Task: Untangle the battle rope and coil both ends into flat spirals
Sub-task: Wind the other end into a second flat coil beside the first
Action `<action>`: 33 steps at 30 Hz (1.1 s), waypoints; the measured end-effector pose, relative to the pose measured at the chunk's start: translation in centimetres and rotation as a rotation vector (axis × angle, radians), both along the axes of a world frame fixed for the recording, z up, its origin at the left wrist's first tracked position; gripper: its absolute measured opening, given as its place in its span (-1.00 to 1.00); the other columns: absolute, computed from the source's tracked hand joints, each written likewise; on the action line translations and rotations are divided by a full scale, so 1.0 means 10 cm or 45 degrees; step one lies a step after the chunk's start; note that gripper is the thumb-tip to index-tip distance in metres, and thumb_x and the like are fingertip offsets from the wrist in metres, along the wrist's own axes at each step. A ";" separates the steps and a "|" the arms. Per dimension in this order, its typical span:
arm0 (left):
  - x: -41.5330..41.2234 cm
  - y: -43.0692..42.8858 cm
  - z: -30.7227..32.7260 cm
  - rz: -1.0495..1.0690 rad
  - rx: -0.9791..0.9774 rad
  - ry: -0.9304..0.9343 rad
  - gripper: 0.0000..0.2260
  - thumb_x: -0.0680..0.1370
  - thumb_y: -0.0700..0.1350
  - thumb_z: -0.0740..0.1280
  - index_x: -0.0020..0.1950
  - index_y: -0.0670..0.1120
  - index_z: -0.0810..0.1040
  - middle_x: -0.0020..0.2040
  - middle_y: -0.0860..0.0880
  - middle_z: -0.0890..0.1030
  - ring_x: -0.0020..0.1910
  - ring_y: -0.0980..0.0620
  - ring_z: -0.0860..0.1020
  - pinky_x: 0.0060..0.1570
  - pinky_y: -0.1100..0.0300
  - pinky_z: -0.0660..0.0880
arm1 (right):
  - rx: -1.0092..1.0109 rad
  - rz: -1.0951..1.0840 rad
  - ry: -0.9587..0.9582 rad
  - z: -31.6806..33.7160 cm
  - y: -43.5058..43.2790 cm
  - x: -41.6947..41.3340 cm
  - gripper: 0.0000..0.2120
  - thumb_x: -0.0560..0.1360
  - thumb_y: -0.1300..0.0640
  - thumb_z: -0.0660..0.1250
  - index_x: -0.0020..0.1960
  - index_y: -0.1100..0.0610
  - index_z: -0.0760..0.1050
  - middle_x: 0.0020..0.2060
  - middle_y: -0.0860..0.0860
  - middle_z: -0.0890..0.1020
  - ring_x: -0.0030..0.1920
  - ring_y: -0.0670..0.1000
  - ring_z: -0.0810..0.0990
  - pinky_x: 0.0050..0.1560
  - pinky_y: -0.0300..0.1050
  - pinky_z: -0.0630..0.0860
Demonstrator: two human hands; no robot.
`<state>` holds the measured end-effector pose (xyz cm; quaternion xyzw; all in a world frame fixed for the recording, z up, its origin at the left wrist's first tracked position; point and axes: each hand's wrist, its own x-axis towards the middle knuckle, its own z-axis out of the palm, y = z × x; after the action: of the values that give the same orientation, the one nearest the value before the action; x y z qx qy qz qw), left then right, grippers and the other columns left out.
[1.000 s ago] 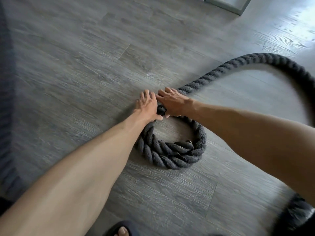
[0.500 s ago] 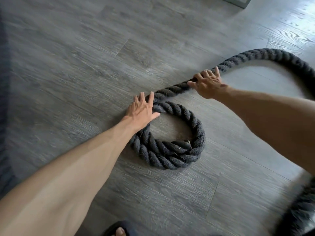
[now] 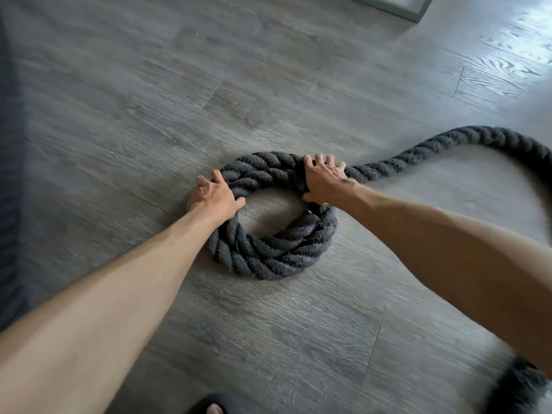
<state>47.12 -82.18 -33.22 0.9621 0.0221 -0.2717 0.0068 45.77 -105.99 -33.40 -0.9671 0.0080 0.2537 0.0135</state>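
Observation:
A thick dark grey battle rope lies on the wood floor, its end wound into a flat coil (image 3: pixel 268 258) of about two turns with a bare middle. The loose rope (image 3: pixel 433 147) runs from the coil's upper right and arcs away to the right edge. My left hand (image 3: pixel 213 200) presses on the coil's left side, fingers curled over the outer turn. My right hand (image 3: pixel 325 180) grips the rope at the coil's upper right, where the loose length joins. The rope's tip shows just below my right wrist.
Grey wood-look floor (image 3: pixel 268 85) all around. Another stretch of rope (image 3: pixel 519 386) shows at the bottom right corner. A foot in a dark sandal (image 3: pixel 213 406) sits at the bottom edge. A pale frame corner (image 3: pixel 397 7) lies at the top right. Something dark lines the left edge.
My right hand reached out along the loose rope, then brought it back against the coil, adding to the outer turn. My left hand shifted slightly left on the coil.

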 end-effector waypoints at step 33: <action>0.35 0.20 -0.21 0.040 -0.007 -0.257 -0.15 0.56 0.27 0.22 0.54 -0.33 0.00 0.40 -0.43 0.32 0.34 -0.35 0.39 0.31 -0.13 0.32 | -0.023 -0.251 -0.114 0.01 -0.94 -0.54 0.02 0.42 -0.61 -0.19 0.31 0.25 0.40 0.21 0.29 0.53 0.12 0.22 0.56 0.09 0.12 0.53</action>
<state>50.58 -80.13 -35.30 0.9841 0.0356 -0.1734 0.0159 40.42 -115.34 -33.33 -0.9721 0.1046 0.2077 0.0298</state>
